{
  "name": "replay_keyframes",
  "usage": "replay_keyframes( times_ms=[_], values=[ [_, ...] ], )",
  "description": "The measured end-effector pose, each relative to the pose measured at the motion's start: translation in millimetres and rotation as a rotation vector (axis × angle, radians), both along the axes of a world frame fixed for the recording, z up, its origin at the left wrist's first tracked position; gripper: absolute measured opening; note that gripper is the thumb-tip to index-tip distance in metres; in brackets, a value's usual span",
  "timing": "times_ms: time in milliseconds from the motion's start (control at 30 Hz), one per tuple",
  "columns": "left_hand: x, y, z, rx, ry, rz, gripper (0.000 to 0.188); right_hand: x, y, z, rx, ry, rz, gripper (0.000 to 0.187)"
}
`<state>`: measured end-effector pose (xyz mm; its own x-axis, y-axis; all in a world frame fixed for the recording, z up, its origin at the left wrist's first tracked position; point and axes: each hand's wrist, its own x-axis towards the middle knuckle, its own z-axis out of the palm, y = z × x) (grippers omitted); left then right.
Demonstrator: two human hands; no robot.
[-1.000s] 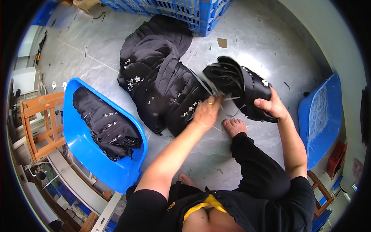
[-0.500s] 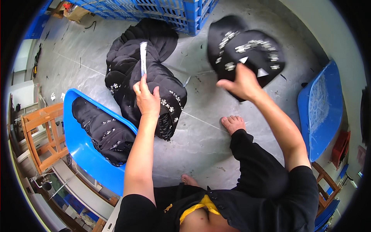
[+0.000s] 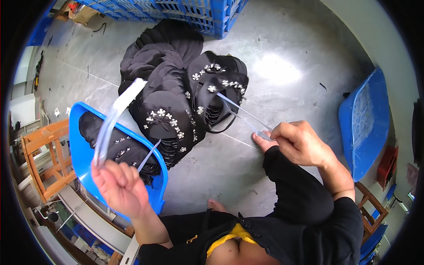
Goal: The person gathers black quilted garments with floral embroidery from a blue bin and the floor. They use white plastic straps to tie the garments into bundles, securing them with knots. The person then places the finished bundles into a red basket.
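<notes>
A long bundle of whitish translucent strips rises from my left hand, which is closed on it over the blue tub. My right hand pinches a thin pale strip above my foot. That strip stretches taut to a small bunch of black curved fabric pieces with silvery flower ornaments, which look like shoe uppers. The bunch leans against the right side of a large pile of similar black pieces on the floor. Another pale strip runs from the pile toward my left hand.
More black pieces lie inside the blue tub. A blue slatted crate stands behind the pile. At right, another blue tub leans near the wall, with a red crate beside it. A wooden frame stands at left.
The small black bunch has gone from the far right to the pile, and my right hand has let go of it and now pulls a strip. My left hand has drawn back with the strip bundle.
</notes>
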<state>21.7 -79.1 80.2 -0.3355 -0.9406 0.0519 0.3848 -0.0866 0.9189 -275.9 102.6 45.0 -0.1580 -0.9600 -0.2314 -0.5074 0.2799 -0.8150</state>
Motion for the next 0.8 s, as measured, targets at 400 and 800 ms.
replay_keyframes(
  times_ms=[400, 800],
  values=[
    [16.6, 22.8, -26.2, 0.64, 0.287, -0.077, 0.026, -20.4, -12.4, 65.5, -0.399, -0.001, -0.243, 0.012],
    [15.5, 62.6, -71.3, 0.375, 0.318, -0.439, 0.014, 168.2, -91.9, 87.9, -0.026, -0.112, 1.195, 0.023]
  ],
)
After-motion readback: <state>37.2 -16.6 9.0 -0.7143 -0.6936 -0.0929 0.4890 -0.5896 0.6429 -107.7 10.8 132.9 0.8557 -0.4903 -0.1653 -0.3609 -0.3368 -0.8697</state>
